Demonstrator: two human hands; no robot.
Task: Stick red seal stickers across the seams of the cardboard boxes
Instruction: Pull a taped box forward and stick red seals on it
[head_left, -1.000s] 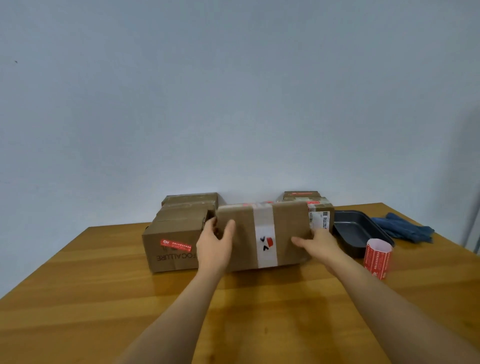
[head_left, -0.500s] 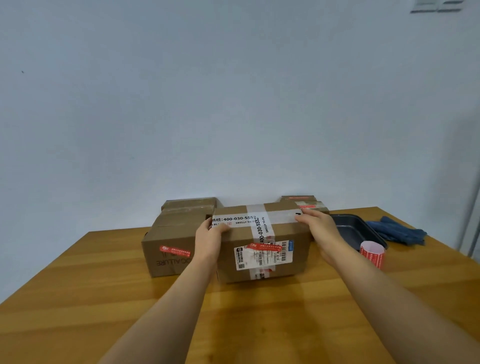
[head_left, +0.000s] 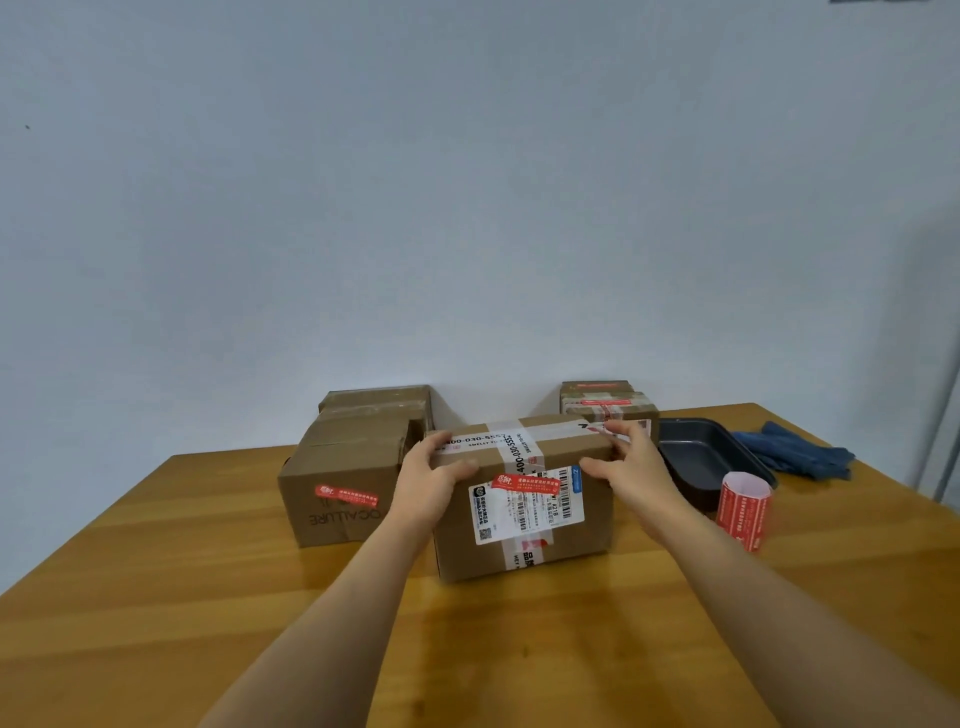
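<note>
While both hands clasp it, taped cardboard box (head_left: 522, 499) sits mid-surface.
Left hand (head_left: 427, 486), right hand (head_left: 631, 467): each grip closed on box's top corners; glossy wooden surface (head_left: 208, 597), plain pale wall (head_left: 467, 182).

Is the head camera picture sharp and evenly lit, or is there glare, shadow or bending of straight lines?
Head view: light is soft and even. The glossy wooden table shows mild sheen near the front. The brown cardboard box with the white shipping label throws only a faint shadow. Large tape print is readable, small label text is not. The wide lens bows the table's edges slightly.
</note>
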